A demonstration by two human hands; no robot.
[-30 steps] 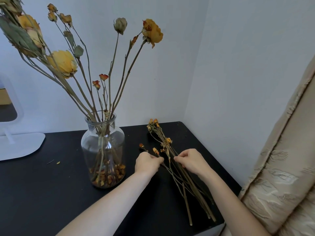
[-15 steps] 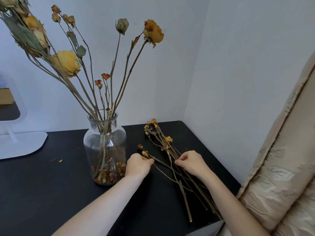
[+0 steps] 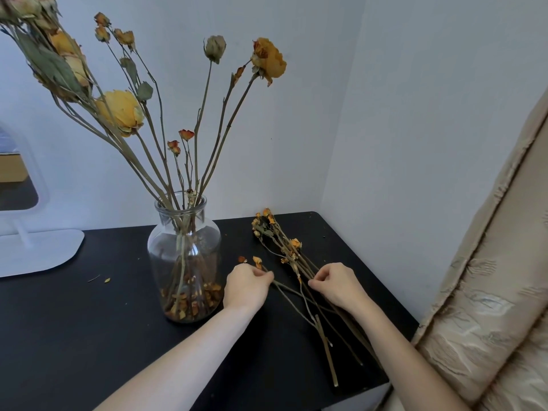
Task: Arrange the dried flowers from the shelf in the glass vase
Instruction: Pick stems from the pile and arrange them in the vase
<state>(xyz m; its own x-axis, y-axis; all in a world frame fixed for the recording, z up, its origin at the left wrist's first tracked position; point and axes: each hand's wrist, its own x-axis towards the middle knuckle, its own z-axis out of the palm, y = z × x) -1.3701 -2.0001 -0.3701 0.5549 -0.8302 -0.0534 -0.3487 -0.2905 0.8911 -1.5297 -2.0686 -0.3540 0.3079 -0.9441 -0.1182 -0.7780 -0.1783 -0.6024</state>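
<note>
Two bare forearms reach in from the lower edge over a black tabletop [image 3: 89, 336]. The cut ends of a loose bundle of dried flowers [image 3: 295, 244] lie closest, near the front right corner. Their stems fan back and to the left across the surface, and the small orange heads point toward the corner of the wall.

The right hand [image 3: 338, 284] rests on this bundle, fingers curled, its grip pinching the stems at about mid-length. The left hand [image 3: 247, 287], just beside it and apart from it, has its grip closed on one thin stem drawn a little aside from the rest. That stem's small orange bud [image 3: 257, 261] shows just past the knuckles.

Immediately left of the left hand stands the glass vase [image 3: 185, 256], upright on the tabletop. Fallen petals [image 3: 192, 301] lie heaped in its base. Tall dried roses [image 3: 268, 62] rise from its neck and spread wide, yellow and pale green.

Beige patterned fabric [image 3: 489, 307] fills the right edge. A few crumbs [image 3: 106, 280] lie left of the vase, and farther left is the base of a white stand [image 3: 38, 250]. Pale walls [image 3: 415, 114] meet behind.
</note>
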